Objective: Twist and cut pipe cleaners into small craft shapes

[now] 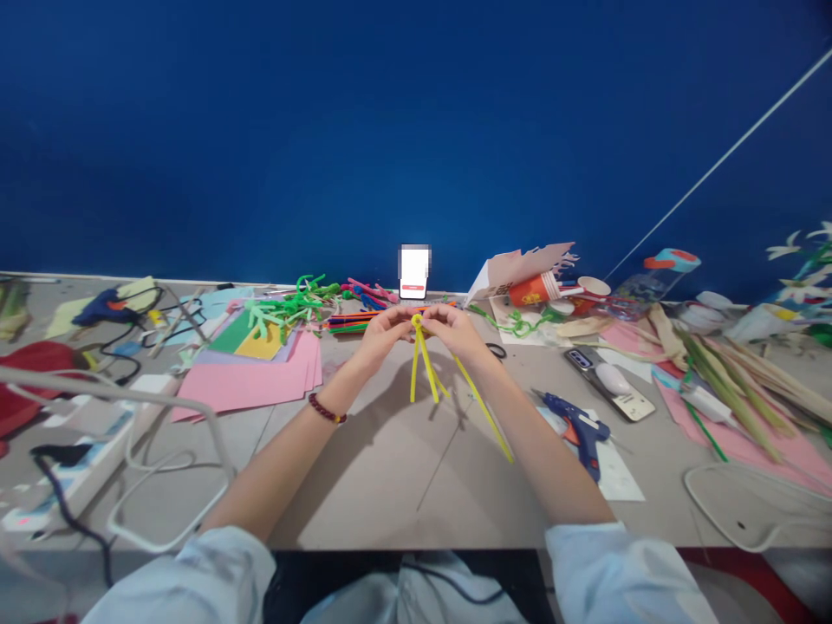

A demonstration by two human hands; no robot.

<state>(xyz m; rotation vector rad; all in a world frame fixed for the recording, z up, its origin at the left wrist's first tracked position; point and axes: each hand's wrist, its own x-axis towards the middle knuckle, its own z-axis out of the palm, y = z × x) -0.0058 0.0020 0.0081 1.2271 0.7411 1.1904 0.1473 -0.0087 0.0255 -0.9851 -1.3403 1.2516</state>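
Above the middle of the table, both of my hands meet around yellow pipe cleaners (425, 364) joined in a small knot or loop at the top. Several yellow ends hang down from it, and one long strand slants to the lower right past my right wrist. My left hand (388, 329) has its fingers closed on the left side of the joined top. On the right side of it, my right hand (451, 327) pinches with thumb and fingers. Exactly which strands each hand grips is too small to tell.
A phone (414, 271) stands upright against the blue wall. Pink paper sheets (253, 377) and green pipe cleaners (305, 299) lie left, beyond a power strip (91, 459) with cables. To the right are a blue glue gun (578, 429), another phone (611, 381) and paper cups (536, 289).
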